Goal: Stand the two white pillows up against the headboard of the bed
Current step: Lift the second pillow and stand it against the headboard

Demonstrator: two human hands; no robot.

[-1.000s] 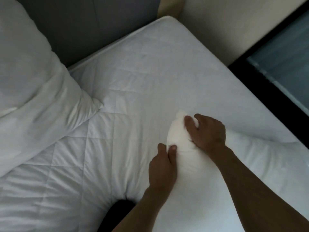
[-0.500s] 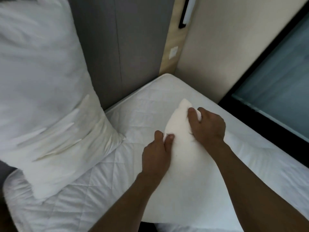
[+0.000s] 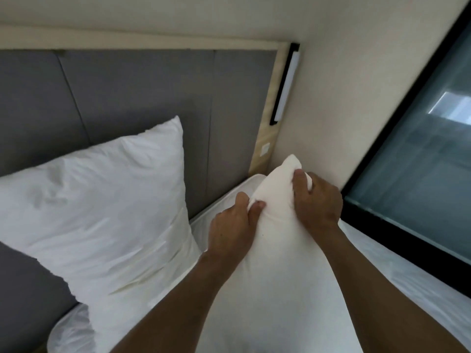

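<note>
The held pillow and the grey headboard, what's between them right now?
In the head view, only a bare strip of mattress separates the held pillow from the grey headboard.

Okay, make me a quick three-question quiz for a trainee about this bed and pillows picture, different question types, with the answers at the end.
1. True or false: the first pillow already leans upright against the grey headboard.
2. Multiple choice: the second pillow is gripped by A) the left hand only, B) the right hand only, C) both hands.
3. Short answer: what lies to the right of the mattress?

Key
1. True; it stands on the mattress with its back to the headboard.
2. C; the fingers of both hands pinch the pillow near its top corner.
3. A dark-framed glass panel.
</note>
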